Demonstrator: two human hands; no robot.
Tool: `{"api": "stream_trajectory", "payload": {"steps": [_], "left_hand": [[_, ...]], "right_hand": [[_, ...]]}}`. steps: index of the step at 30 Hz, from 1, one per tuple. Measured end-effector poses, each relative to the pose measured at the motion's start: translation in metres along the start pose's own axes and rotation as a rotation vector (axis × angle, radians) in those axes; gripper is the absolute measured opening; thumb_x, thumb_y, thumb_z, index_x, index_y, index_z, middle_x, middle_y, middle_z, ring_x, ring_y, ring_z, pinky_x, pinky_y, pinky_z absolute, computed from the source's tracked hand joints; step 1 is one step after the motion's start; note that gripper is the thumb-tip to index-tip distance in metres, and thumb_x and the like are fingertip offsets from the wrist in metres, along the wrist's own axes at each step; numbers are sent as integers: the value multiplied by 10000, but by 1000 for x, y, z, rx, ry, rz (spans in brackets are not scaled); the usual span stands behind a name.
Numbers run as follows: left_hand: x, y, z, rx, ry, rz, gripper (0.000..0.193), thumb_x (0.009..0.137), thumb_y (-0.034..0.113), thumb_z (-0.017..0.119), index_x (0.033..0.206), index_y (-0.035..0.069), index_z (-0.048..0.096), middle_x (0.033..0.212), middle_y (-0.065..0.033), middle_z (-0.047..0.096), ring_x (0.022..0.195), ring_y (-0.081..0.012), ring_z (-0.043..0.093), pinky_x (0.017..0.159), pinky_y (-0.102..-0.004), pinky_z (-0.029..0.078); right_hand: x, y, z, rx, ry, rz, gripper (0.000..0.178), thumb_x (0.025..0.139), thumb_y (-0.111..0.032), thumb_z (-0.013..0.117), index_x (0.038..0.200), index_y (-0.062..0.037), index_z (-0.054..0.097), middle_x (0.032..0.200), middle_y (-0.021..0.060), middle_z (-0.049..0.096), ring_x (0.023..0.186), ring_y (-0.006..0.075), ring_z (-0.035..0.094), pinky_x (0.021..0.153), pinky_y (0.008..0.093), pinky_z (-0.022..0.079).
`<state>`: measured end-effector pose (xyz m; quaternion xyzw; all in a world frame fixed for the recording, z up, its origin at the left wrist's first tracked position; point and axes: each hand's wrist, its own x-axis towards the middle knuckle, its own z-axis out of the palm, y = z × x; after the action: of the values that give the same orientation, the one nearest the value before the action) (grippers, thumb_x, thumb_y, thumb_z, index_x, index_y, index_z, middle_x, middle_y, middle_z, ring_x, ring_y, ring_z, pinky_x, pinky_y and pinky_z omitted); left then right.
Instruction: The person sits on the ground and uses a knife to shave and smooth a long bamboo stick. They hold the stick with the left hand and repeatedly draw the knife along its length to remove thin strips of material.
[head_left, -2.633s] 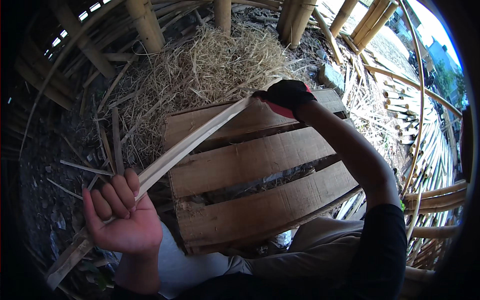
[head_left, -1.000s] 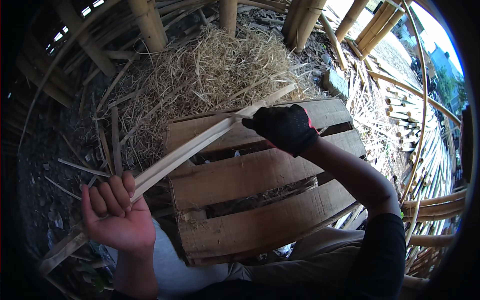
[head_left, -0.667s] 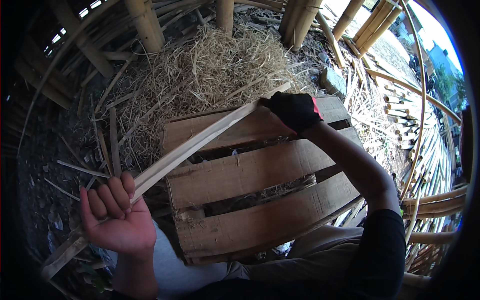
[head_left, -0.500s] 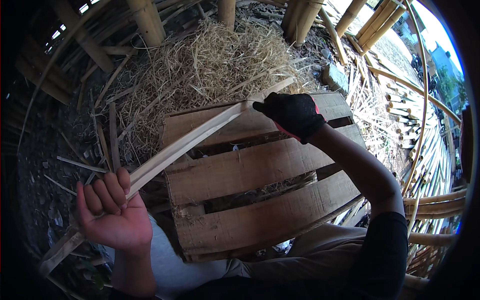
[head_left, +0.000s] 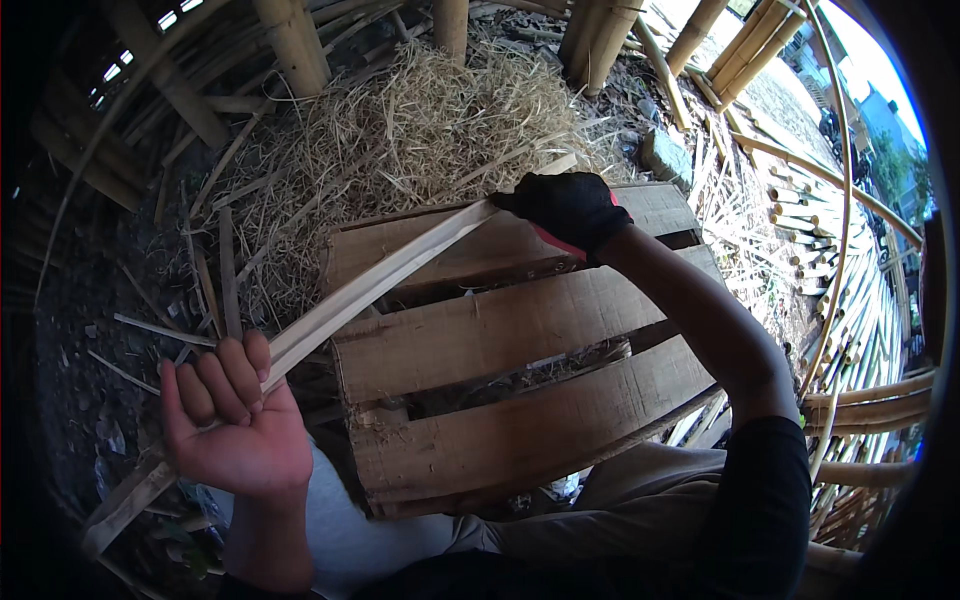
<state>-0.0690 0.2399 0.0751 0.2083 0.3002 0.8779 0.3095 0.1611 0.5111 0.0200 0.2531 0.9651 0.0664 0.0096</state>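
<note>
A long, pale split bamboo strip point(head_left: 375, 282) runs slantwise from the lower left up over the far edge of a low slatted wooden bench point(head_left: 500, 345). My bare left hand point(head_left: 235, 420), palm up, has its fingers curled round the strip's near part; the strip's tail comes out below the wrist. My right hand point(head_left: 572, 212), in a black glove with a red edge, is closed on the strip close to its far end, whose tip shows just past the knuckles. Whether a tool is also inside the glove is hidden.
A heap of curly bamboo shavings point(head_left: 440, 130) lies beyond the bench. Thick bamboo posts point(head_left: 602, 45) rise behind it. A stone block point(head_left: 667, 158) sits past the far right corner, and many cut bamboo poles point(head_left: 850, 330) are stacked at the right.
My right hand has shifted slightly left along with the strip's far end, and the forearm has moved left too. My left hand keeps its grip, having moved only slightly.
</note>
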Motion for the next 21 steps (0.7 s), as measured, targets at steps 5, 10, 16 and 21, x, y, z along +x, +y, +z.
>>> {"api": "stream_trajectory", "payload": {"steps": [5, 10, 16, 21], "left_hand": [[0, 11, -3, 5, -20, 29, 483, 1051, 203, 295, 581, 193, 186, 522, 26, 165, 536, -123, 175, 662, -295, 318], [-6, 17, -2, 22, -86, 44, 483, 1053, 207, 293, 581, 194, 186, 520, 30, 162, 541, -121, 162, 663, -295, 317], [-3, 16, -4, -8, -78, 38, 484, 1050, 198, 295, 580, 189, 184, 515, 29, 152, 541, -120, 161, 657, -297, 307], [-5, 18, -6, 5, -76, 31, 485, 1048, 201, 305, 577, 192, 188, 510, 28, 161, 542, -118, 163, 659, -295, 305]], "right_hand": [[-6, -29, 4, -40, -54, 2, 348, 1013, -282, 482, 1341, -314, 595, 990, 48, 697, 831, 234, 715, 646, 378, 571], [-19, -13, 13, -14, 50, 9, 337, 1004, -256, 497, 1312, -321, 616, 1020, 41, 700, 881, 241, 713, 685, 372, 574], [-14, 5, 8, -34, -88, 118, 326, 1025, -280, 455, 1306, -302, 619, 1048, 45, 695, 895, 245, 712, 700, 389, 577], [-13, -17, 2, 91, -102, 36, 335, 1044, -315, 416, 1312, -293, 615, 1028, 52, 702, 895, 279, 716, 705, 419, 574]]}}
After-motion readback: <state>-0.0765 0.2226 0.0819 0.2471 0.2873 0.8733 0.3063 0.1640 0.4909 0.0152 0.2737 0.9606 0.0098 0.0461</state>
